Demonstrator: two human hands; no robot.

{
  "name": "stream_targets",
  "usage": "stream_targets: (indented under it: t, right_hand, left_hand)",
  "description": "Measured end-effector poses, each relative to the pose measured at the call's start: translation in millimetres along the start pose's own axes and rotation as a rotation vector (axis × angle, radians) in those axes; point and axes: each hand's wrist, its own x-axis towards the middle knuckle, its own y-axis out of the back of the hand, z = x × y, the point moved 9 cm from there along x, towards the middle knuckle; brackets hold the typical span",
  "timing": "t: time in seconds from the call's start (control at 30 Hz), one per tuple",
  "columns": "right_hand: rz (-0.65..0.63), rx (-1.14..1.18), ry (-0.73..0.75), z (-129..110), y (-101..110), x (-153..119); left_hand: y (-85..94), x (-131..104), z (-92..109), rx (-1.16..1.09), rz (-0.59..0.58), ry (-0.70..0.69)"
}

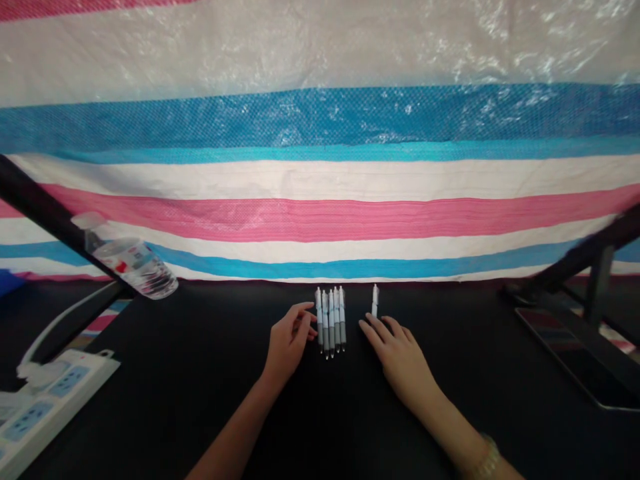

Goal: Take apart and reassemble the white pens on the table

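Several white pens (pixel 331 323) with grey grips lie side by side in a row on the black table (pixel 320 413), their tips towards me. At the left edge of that row is my left hand (pixel 290 337), its fingers stretched out and slightly bent; whether they touch the outermost pen I cannot tell. A single white pen (pixel 375 300) lies apart, to the right of the row. Over its lower end rests my right hand (pixel 400 353), palm down with fingers spread, so that part of the pen is hidden.
At the left stand a clear plastic bottle (pixel 137 267) and, nearer me, a white power strip (pixel 60 400) with a plugged-in cable. A dark tablet-like device (pixel 575 357) lies at the right by a black frame bar (pixel 580 250). A striped plastic sheet (pixel 320 180) hangs behind.
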Motion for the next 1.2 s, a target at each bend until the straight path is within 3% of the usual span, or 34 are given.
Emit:
stream_targets:
  t: [0.17, 0.33, 0.4, 0.47, 0.57, 0.67, 0.77, 0.87, 1.03, 1.2]
  right_hand:
    - [0.001, 0.036, 0.14, -12, 9, 3]
    - [0.155, 0.219, 0.146, -12, 43, 3]
    - [0.255, 0.395, 0.038, -2, 56, -1]
    - [0.377, 0.62, -0.181, 18, 64, -10]
    - [0.519, 0.992, -0.537, 45, 56, -29]
    - [0.571, 1.439, -0.671, 49, 38, -33]
    - [0.493, 1.782, -0.733, 35, 19, -28]
    - [0.344, 1.922, -0.756, 11, 8, -27]
    - [0.207, 2.044, -0.659, -20, 7, -30]
    - [0.059, 2.007, -0.716, -25, 0, -26]
  left_hand:
    - [2.0, -2, 12, -0.084, 0.014, 0.009]
    - [-15.7, -7, 10, -0.29, -0.156, 0.141]
    - [-30.0, -14, 5, -0.368, -0.309, 0.244]
    - [-49.4, -29, 0, -0.423, -0.543, 0.379]
    - [-72.5, -60, 4, -0.461, -0.889, 0.541]
    - [-84.0, -75, 11, -0.476, -1.006, 0.582]
    - [-90.1, -69, 14, -0.48, -0.88, 0.48]
    - [-85.5, -56, 10, -0.456, -0.602, 0.342]
    - [-61.4, -56, -1, -0.388, -0.134, 0.293]
    - [-38.8, -67, -1, -0.379, 0.144, 0.224]
